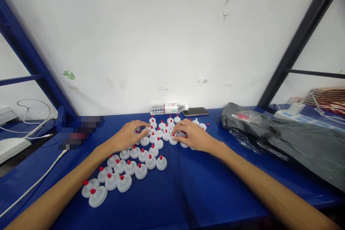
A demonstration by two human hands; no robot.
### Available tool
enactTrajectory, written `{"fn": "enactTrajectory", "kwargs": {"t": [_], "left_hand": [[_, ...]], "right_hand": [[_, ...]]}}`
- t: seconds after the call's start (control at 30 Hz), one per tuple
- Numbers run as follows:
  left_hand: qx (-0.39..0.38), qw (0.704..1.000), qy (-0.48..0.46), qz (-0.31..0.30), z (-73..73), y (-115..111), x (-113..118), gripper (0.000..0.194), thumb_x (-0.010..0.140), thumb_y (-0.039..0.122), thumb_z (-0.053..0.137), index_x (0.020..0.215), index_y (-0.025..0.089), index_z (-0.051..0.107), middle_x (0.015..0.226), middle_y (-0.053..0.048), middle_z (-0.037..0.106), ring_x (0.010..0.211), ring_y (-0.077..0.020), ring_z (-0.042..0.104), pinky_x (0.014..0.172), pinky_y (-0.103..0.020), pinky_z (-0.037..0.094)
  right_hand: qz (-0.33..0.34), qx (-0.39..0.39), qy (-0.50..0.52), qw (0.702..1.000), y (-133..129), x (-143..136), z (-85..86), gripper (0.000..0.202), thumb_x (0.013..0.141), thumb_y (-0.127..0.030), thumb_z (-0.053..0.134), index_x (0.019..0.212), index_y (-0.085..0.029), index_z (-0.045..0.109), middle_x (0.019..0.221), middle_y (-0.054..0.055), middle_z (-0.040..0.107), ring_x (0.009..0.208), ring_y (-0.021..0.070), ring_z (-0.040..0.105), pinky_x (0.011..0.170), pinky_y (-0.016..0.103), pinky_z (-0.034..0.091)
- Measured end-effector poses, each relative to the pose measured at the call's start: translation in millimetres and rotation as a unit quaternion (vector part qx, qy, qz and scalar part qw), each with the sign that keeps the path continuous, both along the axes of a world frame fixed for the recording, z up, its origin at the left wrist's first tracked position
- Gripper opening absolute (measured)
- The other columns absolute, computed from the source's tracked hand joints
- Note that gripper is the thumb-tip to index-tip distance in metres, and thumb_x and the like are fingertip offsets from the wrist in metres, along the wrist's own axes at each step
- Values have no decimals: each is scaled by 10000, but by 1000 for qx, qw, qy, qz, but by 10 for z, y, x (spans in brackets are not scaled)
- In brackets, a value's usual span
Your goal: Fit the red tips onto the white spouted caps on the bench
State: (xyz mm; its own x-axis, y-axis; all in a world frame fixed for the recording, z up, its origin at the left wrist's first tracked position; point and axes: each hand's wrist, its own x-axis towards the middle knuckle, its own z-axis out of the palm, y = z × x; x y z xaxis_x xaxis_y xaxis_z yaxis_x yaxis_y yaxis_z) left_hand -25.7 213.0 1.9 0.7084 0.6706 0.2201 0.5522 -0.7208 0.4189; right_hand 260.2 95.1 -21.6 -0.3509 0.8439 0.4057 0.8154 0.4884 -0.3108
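Note:
Many white, round nozzle caps with small red tips stand upright on the blue table (205,187), spreading from the front left toward the back middle. My left hand (132,134) reaches over the left side of the group. Its thumb and fingers are curved and apart, close to several caps partly hidden beneath them. My right hand (195,134) is over the right side, thumb and forefinger closed at the red tip of a white nozzle cap (173,139). That cap still rests among the others. More caps sit under and behind this hand, partly covered.
A clear water bottle (171,108) lies by the wall, beside a phone (195,111). A grey plastic bag (269,133) covers the right side. A loose red tip (208,124) lies near the back right. A white cable (35,183) runs along the left.

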Motion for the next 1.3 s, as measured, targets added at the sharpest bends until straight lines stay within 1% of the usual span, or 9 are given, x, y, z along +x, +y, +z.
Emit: {"fn": "enactTrajectory", "kwargs": {"t": [0.23, 0.37, 0.47, 0.57, 0.7, 0.87, 1.07, 1.2, 1.3], "left_hand": [[11, 999, -34, 7, 9, 33, 13, 418, 996, 525, 454, 1017, 240, 760, 1086, -47, 783, 993, -252, 708, 878, -343, 528], [1, 999, -36, 7, 16, 28, 6, 375, 982, 492, 488, 1030, 235, 758, 1050, -42, 785, 958, -242, 707, 850, -340, 528], [-9, 999, -32, 2, 19, 22, 1, 351, 979, 465, 497, 1027, 236, 759, 997, -32, 785, 898, -223, 710, 810, -328, 529], [-12, 999, -32, 4, 25, 21, 2, 335, 971, 448, 506, 1037, 241, 760, 935, -23, 775, 809, -207, 694, 748, -319, 518], [-13, 999, -37, 14, 35, 10, 9, 334, 968, 417, 490, 1060, 234, 754, 815, -15, 740, 722, -201, 663, 706, -322, 498], [-25, 998, -56, 24, 39, -3, 16, 369, 983, 448, 471, 1066, 217, 746, 915, -36, 763, 795, -215, 694, 749, -331, 517], [-43, 995, -83, 21, 124, 58, -71, 532, 1031, 583, 366, 1070, 217, 750, 1010, -53, 780, 942, -260, 718, 849, -371, 549], [-44, 995, -85, -13, 217, 32, -155, 547, 1050, 607, 339, 1224, 256, 720, 1293, -40, 733, 1233, -265, 646, 1071, -395, 489], [-38, 997, -51, -41, 216, -39, -146, 549, 1040, 632, 367, 1360, 298, 663, 1480, -25, 626, 1377, -272, 549, 1183, -435, 396]], "right_hand": [[-19, 18, 20, 999, 72, 53, -68, 278, 1046, -465, 554, 994, -246, 717, 1030, 52, 703, 977, 218, 640, 858, 343, 479], [-46, 21, 29, 998, 77, 55, -87, 353, 1076, -483, 474, 961, -229, 691, 963, 45, 654, 788, 168, 616, 724, 305, 438], [-68, 26, 38, 997, 80, 42, -97, 396, 1075, -488, 473, 825, -217, 618, 784, 4, 603, 677, 151, 558, 651, 290, 376], [-85, 35, 50, 994, 100, 34, -99, 451, 1077, -496, 462, 727, -217, 513, 662, -25, 551, 614, 145, 510, 612, 288, 323], [-107, 54, 64, 991, 126, 54, -92, 487, 1091, -499, 416, 696, -220, 474, 641, -22, 532, 596, 150, 496, 611, 301, 310], [-114, 62, 65, 989, 85, 57, -50, 484, 1120, -423, 328, 798, -211, 620, 774, 25, 610, 740, 183, 595, 706, 314, 403], [-110, 57, 50, 991, -35, -17, 46, 422, 1116, -428, 327, 1198, -222, 686, 1162, 94, 670, 1046, 234, 653, 895, 383, 492], [-86, 59, 29, 994, -176, -120, 142, 446, 1089, -503, 391, 1389, -260, 615, 1415, 118, 578, 1332, 296, 524, 1126, 504, 402], [-3, 40, -17, 999, -326, -302, 181, 606, 999, -649, 518, 1505, -316, 519, 1624, 105, 403, 1506, 342, 335, 1225, 573, 278]]}}
